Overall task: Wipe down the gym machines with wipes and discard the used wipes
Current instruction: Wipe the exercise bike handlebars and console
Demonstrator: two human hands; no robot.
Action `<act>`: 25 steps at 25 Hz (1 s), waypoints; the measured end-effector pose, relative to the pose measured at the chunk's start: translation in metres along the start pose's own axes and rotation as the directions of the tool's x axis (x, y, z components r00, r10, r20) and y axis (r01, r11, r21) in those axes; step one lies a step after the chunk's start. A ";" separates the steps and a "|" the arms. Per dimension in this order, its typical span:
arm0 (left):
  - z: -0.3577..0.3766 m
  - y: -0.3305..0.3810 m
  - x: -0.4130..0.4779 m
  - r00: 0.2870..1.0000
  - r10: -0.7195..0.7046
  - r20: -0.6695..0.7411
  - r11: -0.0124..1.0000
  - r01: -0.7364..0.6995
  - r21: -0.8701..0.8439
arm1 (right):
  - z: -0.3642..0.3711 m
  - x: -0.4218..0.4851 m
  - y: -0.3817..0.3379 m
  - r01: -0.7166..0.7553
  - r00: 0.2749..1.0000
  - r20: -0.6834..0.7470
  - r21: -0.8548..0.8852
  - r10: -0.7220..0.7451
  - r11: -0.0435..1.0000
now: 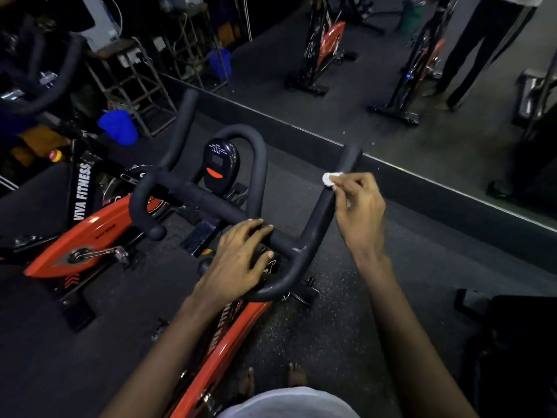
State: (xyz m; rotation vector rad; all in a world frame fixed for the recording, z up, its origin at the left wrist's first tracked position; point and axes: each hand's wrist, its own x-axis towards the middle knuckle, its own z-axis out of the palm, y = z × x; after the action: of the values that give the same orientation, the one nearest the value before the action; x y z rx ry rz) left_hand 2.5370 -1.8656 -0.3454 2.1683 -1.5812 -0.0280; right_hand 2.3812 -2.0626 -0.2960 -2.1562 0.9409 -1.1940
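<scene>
A red and black exercise bike stands in front of me, its black handlebar (193, 194) spread across the middle of the view with a small console (220, 164) at its centre. My right hand (358, 206) pinches a small white wipe (329, 178) and holds it against the right upright bar of the handlebar (346, 164), near its top. My left hand (241, 260) rests on the near crossbar of the handlebar, fingers curled over it.
A second red bike (81, 233) stands to the left. A wall mirror (391, 95) runs along the far side, reflecting bikes and a standing person. A blue bucket (119, 126) and metal racks sit at the back left. A dark object (512, 342) is at the right.
</scene>
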 end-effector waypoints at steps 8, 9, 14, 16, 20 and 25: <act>-0.009 -0.014 -0.016 0.997 0.047 0.055 0.996 -0.050 0.067 | 0.027 -0.057 -0.034 -0.037 0.897 0.426 -0.191 0.117 0.981; -0.010 -0.017 -0.017 0.997 0.048 0.058 0.996 -0.052 0.068 | 0.029 -0.060 -0.039 -0.041 0.885 0.446 -0.209 0.132 0.977; -0.018 -0.038 -0.026 0.999 0.030 0.037 0.999 -0.031 0.020 | 0.025 -0.067 -0.050 -0.145 0.891 0.388 -0.252 0.237 0.957; -0.019 -0.046 -0.029 0.999 0.001 0.047 0.999 0.001 -0.041 | 0.033 -0.074 -0.063 -0.193 0.899 0.342 -0.251 0.273 0.949; -0.015 -0.052 -0.029 0.999 -0.008 0.031 0.997 0.010 -0.081 | 0.055 -0.083 -0.090 -0.220 0.899 0.335 -0.211 0.282 0.952; -0.017 -0.055 -0.028 0.992 -0.106 0.073 0.975 0.118 -0.187 | 0.033 -0.088 -0.071 -0.302 0.897 0.217 -0.335 0.385 0.893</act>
State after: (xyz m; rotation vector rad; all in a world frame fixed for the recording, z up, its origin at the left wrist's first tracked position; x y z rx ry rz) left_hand 2.5816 -1.8212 -0.3572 2.1204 -1.4236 -0.2742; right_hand 2.3999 -1.9468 -0.3092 -2.1752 1.3717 -0.5867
